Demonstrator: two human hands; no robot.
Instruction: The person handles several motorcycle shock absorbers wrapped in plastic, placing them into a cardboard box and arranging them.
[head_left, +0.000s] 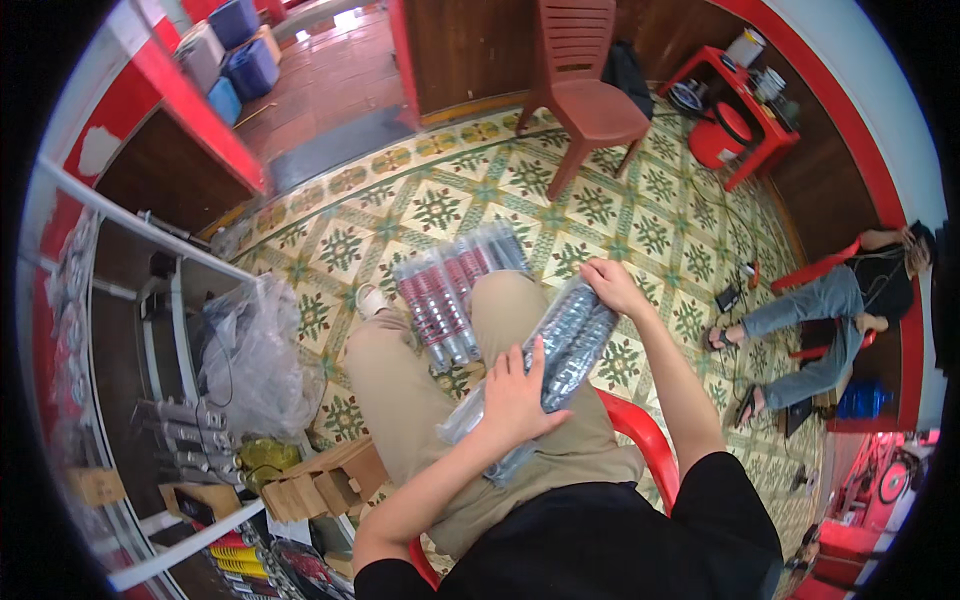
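A clear plastic bag with dark coil-spring shock absorbers (574, 334) lies slantwise across my lap. My right hand (611, 286) grips its far end. My left hand (519, 394) rests flat over the near part, thumb and fingers spread, with loose plastic (463, 421) showing beside and below it. What lies beneath the palm is hidden. On the floor past my knees is a row of plastic-wrapped shock absorbers, some with red springs (435, 307) and some with dark ones (504, 246). My knee covers part of that row.
Left of me stands a metal-framed shelf (217, 262) with crumpled plastic (259, 360) and cardboard boxes (322, 480). Ahead is a brown plastic chair (592, 105); a red table (739, 90) stands beyond it. A seated person (817, 307) is at right, near a cable on the tiles.
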